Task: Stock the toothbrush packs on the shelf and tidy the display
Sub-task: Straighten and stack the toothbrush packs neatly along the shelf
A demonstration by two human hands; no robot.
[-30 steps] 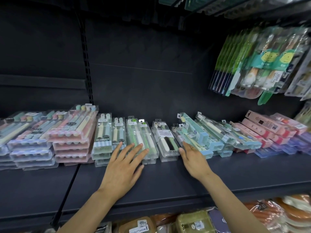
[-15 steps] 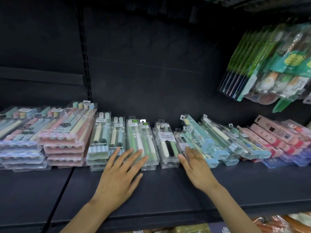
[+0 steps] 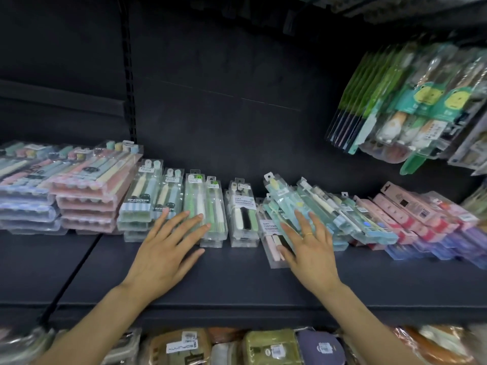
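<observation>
both forearms reach in from below over the dark shelf (image 3: 237,280). left hand (image 3: 164,252) is palm down, fingers straight and spread, fingertips lying on the front ends of the green toothbrush packs (image 3: 204,206) and the striped pack (image 3: 168,198) next to them, thumb out to the right over bare shelf; holding nothing. right hand (image 3: 312,252) also palm down, fingers straight and fanned, ring on one finger, fingertips pressing on the tilted teal packs (image 3: 287,204), thumb beside a low pack (image 3: 272,239) labelled soft toothbrush that sticks out past the row. not gripping. packs lie in a row along the shelf's back, pink stacks (image 3: 92,196) at left, pink and purple boxes (image 3: 421,219) at right. hanging packs (image 3: 411,106) upper right.
</observation>
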